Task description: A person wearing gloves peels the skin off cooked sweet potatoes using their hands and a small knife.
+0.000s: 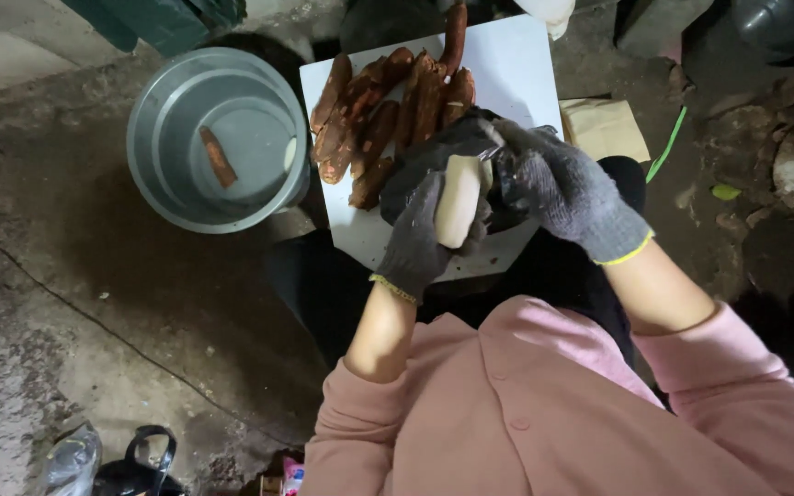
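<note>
Single head-worn view, looking steeply down past the wearer's pink-sleeved chest, close on the gloved hands. It faces forward over a white board (516, 73) to the concrete floor (94, 303). No second view.

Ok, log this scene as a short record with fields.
left hand: gloved, holds a peeled pale root
right hand: gloved, at the root's top end; tool unclear
board: white, on the lap, bears unpeeled brown roots
basin: grey metal, left of the board, one brown piece inside
floor: rough concrete
</note>
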